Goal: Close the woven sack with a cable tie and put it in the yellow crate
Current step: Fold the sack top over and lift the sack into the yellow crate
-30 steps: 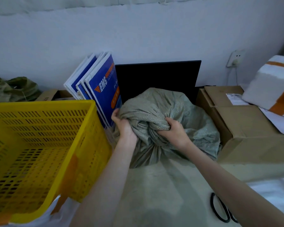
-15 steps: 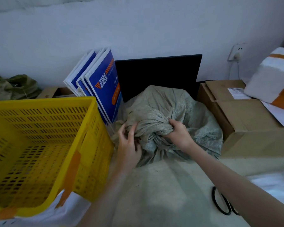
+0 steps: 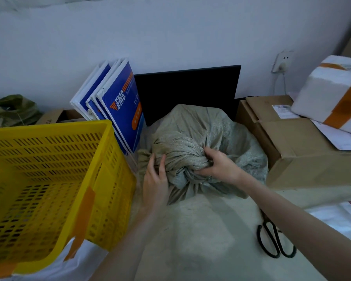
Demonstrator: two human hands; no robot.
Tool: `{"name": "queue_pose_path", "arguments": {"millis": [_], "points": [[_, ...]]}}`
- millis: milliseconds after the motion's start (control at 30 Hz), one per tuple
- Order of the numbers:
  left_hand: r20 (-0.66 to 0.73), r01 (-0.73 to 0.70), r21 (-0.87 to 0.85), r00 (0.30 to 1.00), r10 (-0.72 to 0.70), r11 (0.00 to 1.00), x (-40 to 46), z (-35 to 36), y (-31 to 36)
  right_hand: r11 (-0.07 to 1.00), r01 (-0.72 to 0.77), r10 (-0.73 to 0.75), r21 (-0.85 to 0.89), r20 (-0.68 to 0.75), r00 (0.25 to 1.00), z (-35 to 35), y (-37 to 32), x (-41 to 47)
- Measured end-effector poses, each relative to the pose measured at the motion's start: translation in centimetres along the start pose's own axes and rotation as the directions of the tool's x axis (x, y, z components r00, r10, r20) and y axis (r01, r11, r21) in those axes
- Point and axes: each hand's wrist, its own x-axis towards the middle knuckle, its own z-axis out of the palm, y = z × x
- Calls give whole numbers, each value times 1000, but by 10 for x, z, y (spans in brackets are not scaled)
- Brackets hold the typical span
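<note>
A grey-green woven sack (image 3: 221,134) lies on the table, its mouth bunched and twisted toward me. My right hand (image 3: 219,165) grips that twisted neck. My left hand (image 3: 155,179) rests flat against the sack's left side with fingers spread. The yellow crate (image 3: 49,179) stands empty just left of the sack. No cable tie shows anywhere.
Blue-and-white envelopes (image 3: 118,106) lean against a black panel (image 3: 190,88) behind the sack. Cardboard boxes (image 3: 292,142) and a white taped foam box (image 3: 332,94) stand at the right. Black scissors (image 3: 274,242) lie near the right forearm. Another sack (image 3: 10,110) sits far left.
My left hand let go of the top of the bunched neck and dropped to the sack's left side, fingers open. The right hand kept its grip on the neck.
</note>
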Motion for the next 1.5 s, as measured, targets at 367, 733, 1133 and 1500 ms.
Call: {"name": "queue_pose_path", "arguments": {"millis": [367, 733, 1133, 1500], "points": [[27, 35, 5, 999, -35, 999, 2, 1, -10, 459, -388, 280, -799, -284, 917, -4, 82, -31], [133, 243, 104, 958, -255, 964, -13, 14, 5, 531, -427, 283, -732, -322, 903, -20, 70, -18], [-76, 228, -105, 969, -236, 968, -9, 3, -10, 827, -439, 179, -352, -575, 799, -13, 74, -40], [69, 504, -238, 862, -503, 830, -6, 2, -11, 858, -513, 378, 10, -688, 619, 7, 80, -41]]}}
